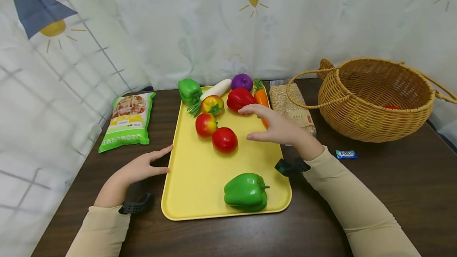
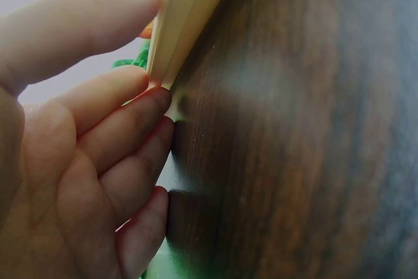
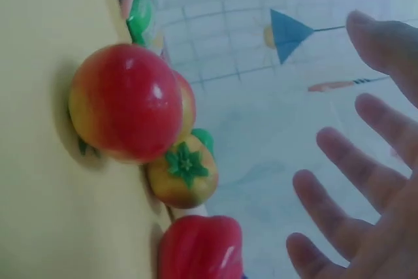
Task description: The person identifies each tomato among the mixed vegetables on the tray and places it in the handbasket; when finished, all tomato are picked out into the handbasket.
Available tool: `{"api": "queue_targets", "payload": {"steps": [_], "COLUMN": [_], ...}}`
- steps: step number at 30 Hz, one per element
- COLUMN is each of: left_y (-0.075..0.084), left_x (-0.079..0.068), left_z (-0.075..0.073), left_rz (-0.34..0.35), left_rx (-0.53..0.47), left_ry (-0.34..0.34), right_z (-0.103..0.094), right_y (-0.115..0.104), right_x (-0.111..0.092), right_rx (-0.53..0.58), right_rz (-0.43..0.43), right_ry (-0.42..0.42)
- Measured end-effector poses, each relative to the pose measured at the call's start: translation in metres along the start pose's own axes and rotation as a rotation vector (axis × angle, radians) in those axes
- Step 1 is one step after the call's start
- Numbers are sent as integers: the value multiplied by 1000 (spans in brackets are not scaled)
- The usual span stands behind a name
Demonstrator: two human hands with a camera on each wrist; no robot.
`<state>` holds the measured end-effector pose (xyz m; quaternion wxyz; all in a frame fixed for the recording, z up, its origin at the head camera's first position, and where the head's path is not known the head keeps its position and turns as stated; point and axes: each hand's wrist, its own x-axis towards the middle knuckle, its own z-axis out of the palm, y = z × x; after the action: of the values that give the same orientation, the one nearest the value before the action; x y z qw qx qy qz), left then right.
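Note:
My left hand [image 1: 143, 166] has its thumb and fingertips right at the left rim of the yellow tray [image 1: 194, 181]; the left wrist view has the fingers fairly straight beside that rim. Over the tray's right side hovers my right hand [image 1: 273, 128], fingers spread and nothing in it. Closest to it are a red bell pepper [image 1: 240, 99], an orange carrot [image 1: 261, 97] partly hidden by the hand, and a red tomato [image 1: 225, 140]. Two red-yellow tomatoes, one of them [image 1: 206, 125] against the red one, lie behind. A large green bell pepper [image 1: 246, 192] lies at the near edge.
At the tray's back are a smaller green pepper [image 1: 190, 91], a white radish [image 1: 217, 89] and a purple vegetable [image 1: 242, 81]. A green food bag [image 1: 129, 120] lies left. To the right are a grain bag [image 1: 290, 100], a wicker basket [image 1: 375, 120] and a small blue packet [image 1: 346, 154].

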<state>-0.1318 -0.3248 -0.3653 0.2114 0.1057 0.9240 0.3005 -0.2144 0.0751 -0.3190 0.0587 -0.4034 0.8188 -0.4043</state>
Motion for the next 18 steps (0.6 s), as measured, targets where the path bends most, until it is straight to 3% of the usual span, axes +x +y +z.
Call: {"api": "queue_targets", "payload": {"steps": [4, 18], "left_y": [0, 1], "left_x": [0, -2], "left_z": [0, 0], "left_rz": [-2, -9], "left_rx": [1, 1], "left_ry": [1, 3], "right_z": [6, 26], "right_y": [5, 22], "right_x": [4, 32], "right_rx": [107, 149], "right_rz": [12, 39], "right_ry": [-91, -250]}}
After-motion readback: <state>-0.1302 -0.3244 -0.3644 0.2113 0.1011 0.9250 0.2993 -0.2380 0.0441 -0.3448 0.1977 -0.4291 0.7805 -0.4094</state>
